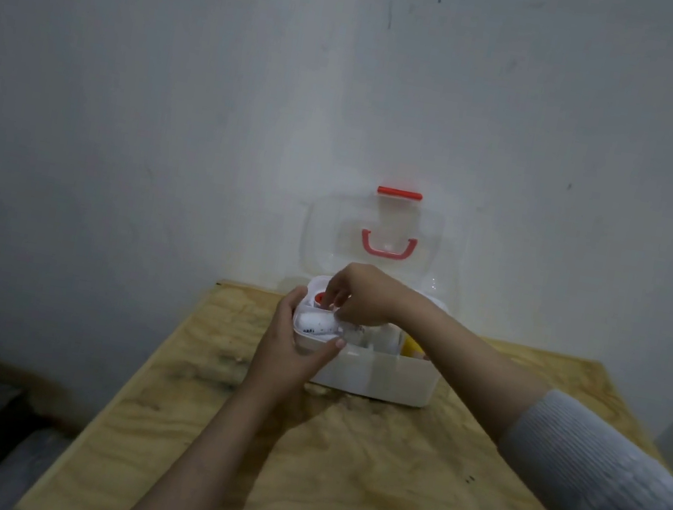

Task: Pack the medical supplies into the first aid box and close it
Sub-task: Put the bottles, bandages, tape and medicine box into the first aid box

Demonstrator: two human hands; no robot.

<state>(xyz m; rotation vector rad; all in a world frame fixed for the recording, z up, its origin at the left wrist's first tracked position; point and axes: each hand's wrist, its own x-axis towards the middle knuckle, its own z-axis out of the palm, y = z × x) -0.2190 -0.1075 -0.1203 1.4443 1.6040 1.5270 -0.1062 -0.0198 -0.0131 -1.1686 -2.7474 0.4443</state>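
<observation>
A white first aid box (389,379) stands at the far end of the wooden table, its clear lid (385,245) raised against the wall, with a red handle and a red latch. My left hand (292,350) grips a small white inner tray (313,331) at the box's left end. In the tray lie a white roll with dark print (316,323) and a small item with a red cap (319,296). My right hand (357,294) hovers over the tray with fingertips pinched together; what it holds is hidden. A yellow item (412,347) shows inside the box.
The plywood table (355,480) reaches toward me, its left edge dropping to a dark floor. A pale wall (218,101) stands right behind the box. Dark objects lie at the lower left.
</observation>
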